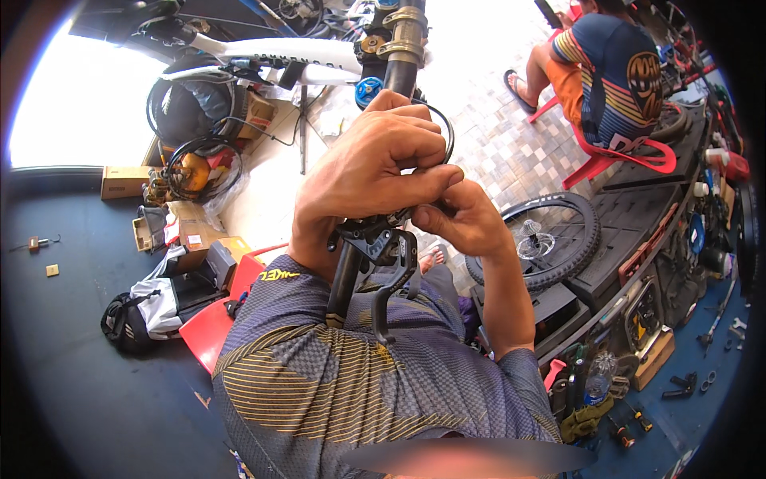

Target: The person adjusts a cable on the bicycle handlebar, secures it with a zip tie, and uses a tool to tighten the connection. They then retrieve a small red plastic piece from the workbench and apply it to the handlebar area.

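In front of my chest, a bicycle handlebar [341, 287] carries a black brake lever [392, 299] that hangs toward me. My left hand [379, 156] is closed above the lever, fingers curled and thumb against the forefinger. A thin black cable [452, 136] arcs down into that grip. Just to the right, my right hand [471, 219] pinches thumb and fingers together close to the lever's mount; what lies between them is hidden. Beyond my hands are a blue round cap [369, 91] and the white bicycle frame [303, 54].
At the far right a person [610, 76] sits on a red chair [638, 160]. A spoked wheel with a black tyre [590, 231] lies at right, beside a bench strewn with tools. Cardboard boxes [124, 182], a bag [128, 323] and another red seat [203, 335] are on the left.
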`<state>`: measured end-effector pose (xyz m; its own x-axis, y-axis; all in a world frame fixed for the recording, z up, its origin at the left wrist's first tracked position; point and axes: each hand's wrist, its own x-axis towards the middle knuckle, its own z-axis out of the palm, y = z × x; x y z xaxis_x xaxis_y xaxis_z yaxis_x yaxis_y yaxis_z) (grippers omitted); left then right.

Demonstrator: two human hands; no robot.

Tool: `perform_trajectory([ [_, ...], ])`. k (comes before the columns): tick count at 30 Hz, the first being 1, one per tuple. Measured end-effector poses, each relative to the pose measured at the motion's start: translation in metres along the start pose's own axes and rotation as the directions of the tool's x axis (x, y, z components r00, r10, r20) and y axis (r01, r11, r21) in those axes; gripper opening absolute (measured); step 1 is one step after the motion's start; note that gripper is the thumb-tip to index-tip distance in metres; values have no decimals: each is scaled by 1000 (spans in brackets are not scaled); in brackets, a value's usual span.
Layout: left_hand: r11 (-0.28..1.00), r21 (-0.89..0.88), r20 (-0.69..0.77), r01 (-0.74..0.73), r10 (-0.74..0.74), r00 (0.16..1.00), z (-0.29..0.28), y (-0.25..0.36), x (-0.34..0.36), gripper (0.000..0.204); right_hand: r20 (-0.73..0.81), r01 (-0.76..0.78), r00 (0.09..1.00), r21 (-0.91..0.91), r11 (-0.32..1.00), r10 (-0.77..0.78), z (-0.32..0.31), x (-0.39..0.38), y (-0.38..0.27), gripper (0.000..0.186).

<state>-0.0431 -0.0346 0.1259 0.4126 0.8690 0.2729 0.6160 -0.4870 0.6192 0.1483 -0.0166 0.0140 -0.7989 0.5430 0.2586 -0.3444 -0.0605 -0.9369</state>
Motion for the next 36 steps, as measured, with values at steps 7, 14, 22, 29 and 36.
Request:
perform_trajectory([
  [7,997,-69,-28,-28,26,999,1,0,1,41,-269,-194,947,-47,980,174,46,-32,-32,16],
  [14,1000,-2,2,29,-29,1000,-2,3,0,38,-250,-148,961,-102,984,118,16,-34,-25,18],
  [22,1000,-14,32,4,-4,999,-4,2,2,36,-53,128,989,-187,974,-140,-19,9,-4,20],
  [29,998,-64,37,-28,31,999,-6,-3,1,31,87,277,960,-133,952,-267,-26,40,1,24],
  [36,994,-93,-5,-53,52,999,-4,-6,-1,31,205,321,932,-86,943,-299,-30,56,-4,27],
])
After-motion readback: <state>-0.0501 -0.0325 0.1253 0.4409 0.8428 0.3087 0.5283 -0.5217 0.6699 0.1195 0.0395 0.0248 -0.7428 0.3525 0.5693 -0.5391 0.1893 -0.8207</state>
